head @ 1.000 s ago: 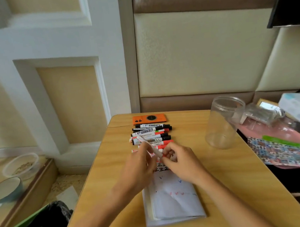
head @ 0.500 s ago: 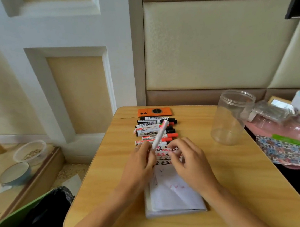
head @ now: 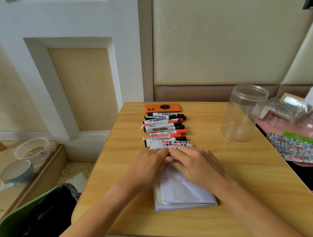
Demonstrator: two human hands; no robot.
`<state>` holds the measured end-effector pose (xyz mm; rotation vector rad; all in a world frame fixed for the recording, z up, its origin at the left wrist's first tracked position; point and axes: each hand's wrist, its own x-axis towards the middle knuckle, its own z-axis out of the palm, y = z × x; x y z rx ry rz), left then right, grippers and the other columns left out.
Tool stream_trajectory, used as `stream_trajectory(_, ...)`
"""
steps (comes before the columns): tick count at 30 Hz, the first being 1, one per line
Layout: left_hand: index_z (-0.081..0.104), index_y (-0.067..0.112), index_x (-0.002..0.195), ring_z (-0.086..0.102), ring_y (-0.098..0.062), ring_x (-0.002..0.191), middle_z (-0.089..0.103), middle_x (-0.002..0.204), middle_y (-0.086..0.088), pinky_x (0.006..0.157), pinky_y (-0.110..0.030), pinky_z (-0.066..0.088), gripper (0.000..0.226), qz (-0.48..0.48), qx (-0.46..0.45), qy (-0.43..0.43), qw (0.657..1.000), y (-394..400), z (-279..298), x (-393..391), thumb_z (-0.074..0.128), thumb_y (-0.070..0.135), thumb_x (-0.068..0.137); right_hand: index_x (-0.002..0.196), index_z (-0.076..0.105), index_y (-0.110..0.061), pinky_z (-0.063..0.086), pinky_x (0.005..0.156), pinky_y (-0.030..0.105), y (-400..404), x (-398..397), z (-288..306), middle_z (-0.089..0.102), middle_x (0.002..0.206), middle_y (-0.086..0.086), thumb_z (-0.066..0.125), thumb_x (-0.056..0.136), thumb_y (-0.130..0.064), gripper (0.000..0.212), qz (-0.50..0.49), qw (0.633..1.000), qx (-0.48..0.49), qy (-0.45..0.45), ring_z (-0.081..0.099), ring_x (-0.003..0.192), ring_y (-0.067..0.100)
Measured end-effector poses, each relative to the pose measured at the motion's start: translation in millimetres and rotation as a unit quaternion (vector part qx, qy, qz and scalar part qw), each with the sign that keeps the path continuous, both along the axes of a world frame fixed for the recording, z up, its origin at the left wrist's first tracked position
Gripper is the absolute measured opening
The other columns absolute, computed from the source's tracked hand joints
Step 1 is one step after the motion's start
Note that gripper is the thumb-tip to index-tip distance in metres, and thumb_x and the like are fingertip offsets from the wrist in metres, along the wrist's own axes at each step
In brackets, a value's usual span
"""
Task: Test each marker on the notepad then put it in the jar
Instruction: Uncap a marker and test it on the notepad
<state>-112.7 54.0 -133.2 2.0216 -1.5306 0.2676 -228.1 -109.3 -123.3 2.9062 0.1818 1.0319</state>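
Testing looks underway: both hands [head: 173, 163] meet over the notepad [head: 185, 194], what their curled fingers grasp hidden; next comes the jar [head: 243, 113], far right.

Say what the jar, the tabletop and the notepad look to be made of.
Jar: clear plastic, probably; see-through wall, threaded rim. Tabletop: wood-look laminate, likely; light printed grain, smooth rounded edge. Notepad: matt white paper, stacked sheets showing at the edge.
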Motion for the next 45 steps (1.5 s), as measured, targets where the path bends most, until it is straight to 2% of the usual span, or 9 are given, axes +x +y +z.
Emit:
stream_trajectory(15, 0.052, 0.017, 0.09, 0.048, -0.018, 0.066, 0.057, 0.078, 0.004, 0.064, -0.033, 0.035, 0.041, -0.011, -0.005, -0.061, 0.998, 8, 1, 1, 0.027, 0.044, 0.109, 0.099, 0.052, -0.032, 0.029, 0.045, 0.026, -5, -4, 9, 0.058, 0.055, -0.005, 0.04, 0.101, -0.062, 0.032, 0.009, 0.995, 0.003, 0.099, 0.053, 0.047, 0.02)
stream_trajectory(21, 0.055, 0.022, 0.099, 0.048, -0.015, 0.077, 0.053, 0.093, 0.006, 0.068, -0.03, 0.036, 0.026, 0.122, -0.02, 0.003, 0.992, 24, -15, 18, 0.042, 0.044, 0.102, 0.104, 0.052, -0.026, 0.048, 0.054, 0.036, -17, -12, 6, 0.061, 0.087, -0.007, 0.037, 0.105, -0.042, 0.022, -0.055, 0.988, 0.121, 0.072, 0.057, 0.066, 0.022)
stream_trajectory(25, 0.059, 0.021, 0.103, 0.052, -0.018, 0.086, 0.055, 0.099, 0.003, 0.072, -0.032, 0.048, 0.022, 0.223, 0.017, 0.032, 0.974, 27, -26, 29, 0.062, 0.042, 0.096, 0.141, 0.048, -0.031, 0.057, 0.067, 0.037, -19, -14, 2, 0.061, 0.119, -0.011, 0.044, 0.106, -0.022, 0.037, -0.068, 0.973, 0.21, 0.074, 0.064, 0.086, 0.015)
stream_trajectory(28, 0.057, 0.02, 0.101, 0.053, -0.018, 0.086, 0.058, 0.096, 0.002, 0.072, -0.033, 0.049, 0.022, 0.244, 0.021, 0.023, 0.969, 23, -29, 29, 0.059, 0.042, 0.097, 0.138, 0.051, -0.038, 0.056, 0.066, 0.036, -21, -10, 2, 0.059, 0.11, -0.012, 0.049, 0.105, -0.018, 0.038, -0.053, 0.964, 0.253, 0.054, 0.06, 0.079, 0.009)
stream_trajectory(30, 0.057, 0.019, 0.101, 0.053, -0.019, 0.088, 0.059, 0.096, 0.0, 0.073, -0.033, 0.048, 0.018, 0.252, 0.016, 0.02, 0.967, 23, -30, 28, 0.058, 0.037, 0.098, 0.124, 0.062, -0.033, 0.057, 0.068, 0.038, -22, -7, 1, 0.062, 0.1, -0.011, 0.051, 0.105, -0.015, 0.028, -0.039, 0.943, 0.328, 0.03, 0.063, 0.074, 0.01)
stream_trajectory(33, 0.056, 0.018, 0.106, 0.053, -0.019, 0.092, 0.06, 0.101, -0.001, 0.076, -0.031, 0.047, 0.016, 0.266, 0.014, 0.029, 0.963, 24, -30, 28, 0.056, 0.033, 0.099, 0.113, 0.07, -0.032, 0.063, 0.067, 0.043, -12, -7, 4, 0.069, 0.086, 0.001, 0.049, 0.106, -0.009, 0.032, -0.009, 0.835, 0.55, 0.034, 0.072, 0.07, 0.023)
stream_trajectory(37, 0.053, 0.021, 0.122, 0.05, -0.018, 0.103, 0.054, 0.114, 0.001, 0.086, -0.031, 0.044, 0.028, 0.233, 0.01, 0.045, 0.971, 25, -28, 25, 0.051, 0.037, 0.099, 0.119, 0.072, -0.023, 0.061, 0.08, 0.047, -1, -4, 7, 0.067, 0.115, 0.007, 0.031, 0.102, 0.007, 0.054, 0.019, 0.706, 0.705, 0.064, 0.076, 0.09, 0.032)
stream_trajectory(41, 0.041, 0.039, 0.141, 0.036, -0.011, 0.129, 0.039, 0.141, 0.008, 0.107, -0.037, 0.033, 0.05, 0.156, 0.019, 0.086, 0.984, 33, -22, 19, 0.032, 0.062, 0.097, 0.117, 0.069, -0.029, 0.057, 0.07, 0.03, 12, 4, -2, 0.07, 0.114, 0.006, 0.032, 0.095, 0.016, 0.062, -0.006, 0.729, 0.679, 0.093, 0.076, 0.089, 0.017)
stream_trajectory(45, 0.03, 0.05, 0.149, 0.024, -0.008, 0.143, 0.027, 0.154, 0.012, 0.118, -0.041, 0.023, 0.065, 0.112, 0.077, 0.085, 0.987, 35, -22, 18, 0.028, 0.08, 0.091, 0.114, 0.065, -0.025, 0.058, 0.069, 0.025, 19, 3, -6, 0.072, 0.099, 0.011, 0.056, 0.099, 0.005, 0.034, -0.009, 0.756, 0.651, 0.074, 0.076, 0.082, 0.015)
